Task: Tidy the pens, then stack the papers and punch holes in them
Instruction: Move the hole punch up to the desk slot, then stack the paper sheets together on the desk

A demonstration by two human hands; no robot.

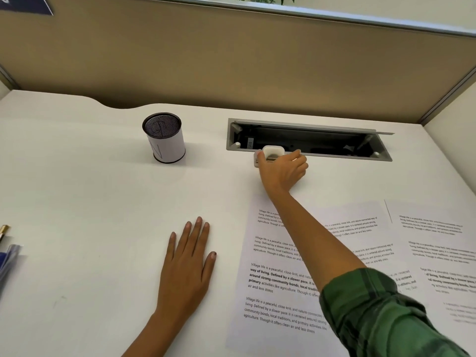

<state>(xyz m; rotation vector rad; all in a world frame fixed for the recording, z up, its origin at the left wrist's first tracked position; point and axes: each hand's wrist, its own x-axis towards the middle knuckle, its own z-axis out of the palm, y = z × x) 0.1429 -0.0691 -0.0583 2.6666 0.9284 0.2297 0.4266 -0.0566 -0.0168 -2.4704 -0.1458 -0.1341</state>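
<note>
Punch (270, 155) sits at the cable tray's (309, 140) front edge; my right hand (283, 168) closes around it. Left hand (188, 256) lies flat, empty. Papers (283, 292) unstacked, pens (7, 251) still out. Seems punch-fetch step; next: lift, bring it near.

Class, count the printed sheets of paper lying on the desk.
3: one sheet under the right forearm, a second overlapped to its right, a third at the right edge. More may be hidden underneath.
</note>
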